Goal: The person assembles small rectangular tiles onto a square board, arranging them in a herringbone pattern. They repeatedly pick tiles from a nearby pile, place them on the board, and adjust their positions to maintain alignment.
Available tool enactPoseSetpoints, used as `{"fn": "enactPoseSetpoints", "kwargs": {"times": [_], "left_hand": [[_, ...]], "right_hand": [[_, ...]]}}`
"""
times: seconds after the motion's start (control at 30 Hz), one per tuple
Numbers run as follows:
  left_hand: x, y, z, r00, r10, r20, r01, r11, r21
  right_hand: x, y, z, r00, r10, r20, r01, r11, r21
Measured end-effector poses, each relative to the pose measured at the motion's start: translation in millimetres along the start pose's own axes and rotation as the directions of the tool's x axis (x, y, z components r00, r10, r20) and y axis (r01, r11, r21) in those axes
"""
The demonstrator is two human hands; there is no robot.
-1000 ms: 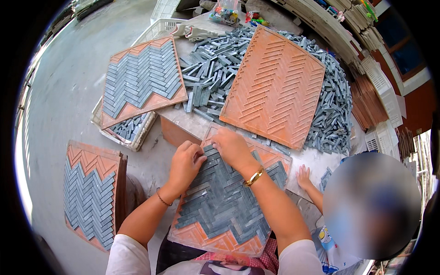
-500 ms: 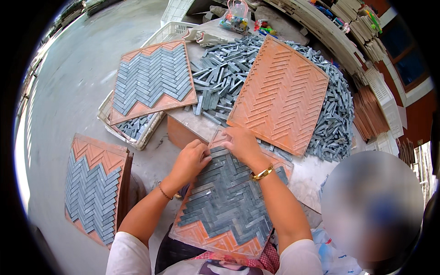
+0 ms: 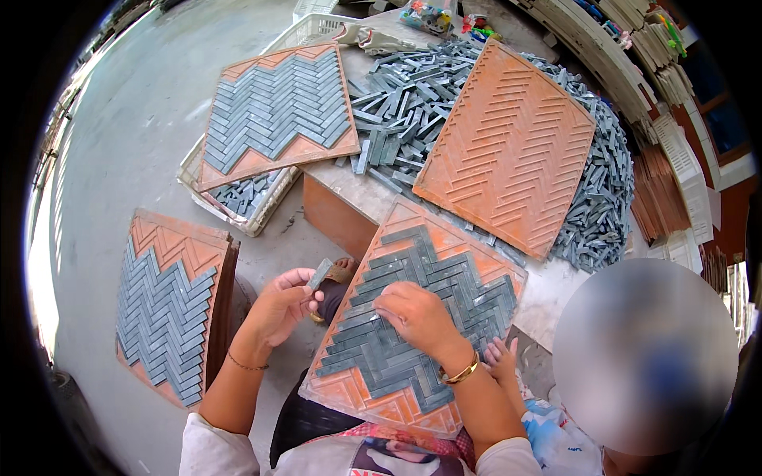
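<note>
My left hand [image 3: 274,313] is off the left edge of an orange herringbone mould board [image 3: 349,386], pinching a small grey stone strip [image 3: 321,274] between thumb and fingers. The board rests tilted across my lap. Dark grey strips [image 3: 397,361] fill its zigzag middle, and bare orange slots show at its near and far ends. Over the middle of these strips is my right hand [image 3: 419,319], its fingers drawn together at the surface; whatever they may hold is hidden. Another person's small hand [image 3: 502,357] touches the board's right edge.
Filled boards lie at far left [image 3: 278,107] and on a stack [image 3: 167,317] at left. An empty mould board [image 3: 508,151] leans on a heap of loose strips [image 3: 603,190]. A white crate [image 3: 258,222] holds more strips. The other person, blurred, is close at right.
My hands have parted from the board's far edge: the left out to the left with the strip showing, the right back to the middle. The other person's hand has appeared at the right edge.
</note>
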State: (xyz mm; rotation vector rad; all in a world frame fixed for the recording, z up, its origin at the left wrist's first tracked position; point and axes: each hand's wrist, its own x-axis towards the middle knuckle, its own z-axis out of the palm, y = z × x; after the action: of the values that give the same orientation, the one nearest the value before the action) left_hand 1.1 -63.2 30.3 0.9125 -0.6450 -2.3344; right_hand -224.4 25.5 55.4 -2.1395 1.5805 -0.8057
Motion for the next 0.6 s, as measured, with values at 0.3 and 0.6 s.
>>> {"fn": "enactPoseSetpoints", "kwargs": {"times": [0.3,0.6], "left_hand": [[-48.0,-27.6,-5.1,0.999,0.029,0.018,-0.03,0.997,0.075],[-46.4,-33.7,30.1,0.948,0.305,-0.089,-0.277,0.931,0.239]], "right_hand": [[23.9,-24.7,28.1,0.979,-0.113,0.167,0.134,0.984,-0.117],[23.1,-34.8,7.1,0.982,-0.156,-0.102,0.163,0.984,0.068]]}}
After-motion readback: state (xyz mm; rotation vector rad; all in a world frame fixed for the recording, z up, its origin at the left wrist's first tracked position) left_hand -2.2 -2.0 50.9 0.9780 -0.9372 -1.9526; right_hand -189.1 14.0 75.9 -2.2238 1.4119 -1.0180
